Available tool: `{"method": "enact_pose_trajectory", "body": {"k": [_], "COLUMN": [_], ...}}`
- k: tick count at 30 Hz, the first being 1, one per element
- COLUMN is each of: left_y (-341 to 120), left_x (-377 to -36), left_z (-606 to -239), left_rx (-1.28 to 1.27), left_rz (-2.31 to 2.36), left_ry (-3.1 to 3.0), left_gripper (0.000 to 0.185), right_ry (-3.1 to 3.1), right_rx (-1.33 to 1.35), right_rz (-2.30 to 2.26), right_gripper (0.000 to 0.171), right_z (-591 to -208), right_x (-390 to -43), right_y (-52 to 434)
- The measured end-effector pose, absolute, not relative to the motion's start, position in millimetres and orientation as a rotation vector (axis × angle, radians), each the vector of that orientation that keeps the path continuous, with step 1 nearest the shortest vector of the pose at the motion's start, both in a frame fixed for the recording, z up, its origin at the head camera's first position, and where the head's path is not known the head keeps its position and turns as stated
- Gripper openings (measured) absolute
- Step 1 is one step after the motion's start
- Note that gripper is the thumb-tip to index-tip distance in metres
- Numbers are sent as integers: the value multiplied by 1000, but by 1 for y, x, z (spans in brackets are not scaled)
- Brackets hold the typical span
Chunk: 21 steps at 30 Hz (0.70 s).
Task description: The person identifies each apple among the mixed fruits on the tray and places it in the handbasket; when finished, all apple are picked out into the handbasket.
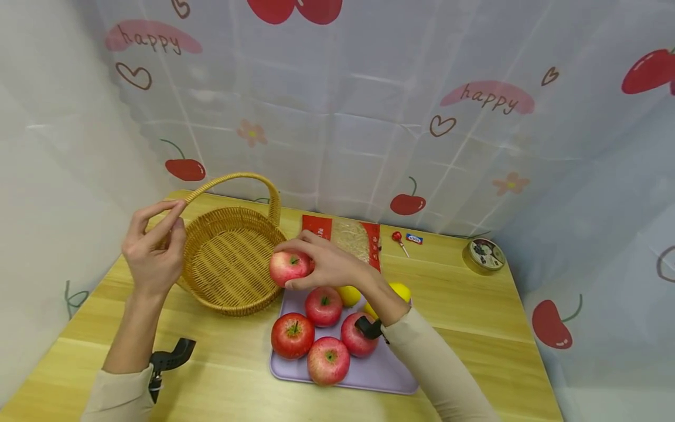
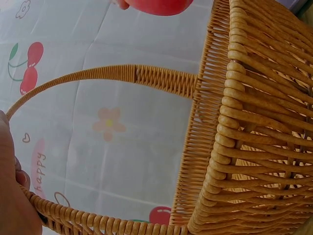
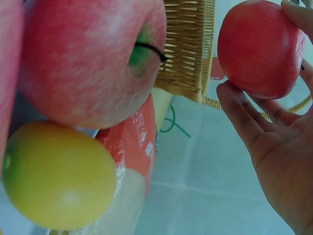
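the left hand (image 1: 154,253) is raised over the tabletop's left edge, wrist upright, fingers (image 1: 164,218) pinched together. the right hand (image 1: 327,262) reaches toward the middle, forearm angled in, fingers curled in a grip.

Basket (image 1: 229,258) left of tray (image 1: 387,372); packet (image 1: 349,234) behind tray.
Four apples (image 1: 292,335) and two lemons (image 1: 349,295) on tray; fifth apple (image 1: 289,266) held at basket rim; tin (image 1: 484,255) far right.

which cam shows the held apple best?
Right wrist: the apple is large, sharp, with the right hand fingers curled round it. Head view shows it small beside the basket rim. Left wrist catches only its red underside at the top edge.
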<state>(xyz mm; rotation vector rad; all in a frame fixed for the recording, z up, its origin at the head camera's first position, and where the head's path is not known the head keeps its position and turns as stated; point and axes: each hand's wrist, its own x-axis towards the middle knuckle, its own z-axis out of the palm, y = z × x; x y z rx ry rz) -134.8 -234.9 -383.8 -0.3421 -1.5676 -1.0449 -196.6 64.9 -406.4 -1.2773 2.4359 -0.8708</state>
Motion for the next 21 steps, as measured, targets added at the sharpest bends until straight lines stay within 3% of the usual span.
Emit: {"method": "enact_pose_trajectory", "body": {"k": [21], "left_y": [-234], "left_x": [-135], "left_z": [-385], "left_rx": [-358], "left_rz": [-1042], "left_ry": [-1556], "left_gripper": [19], "right_ry": [2376], "right_rx": [-1314], "right_rz": [-839], "right_gripper": [67], "right_z": [-409], "right_x": [-203], "right_y": [29]}}
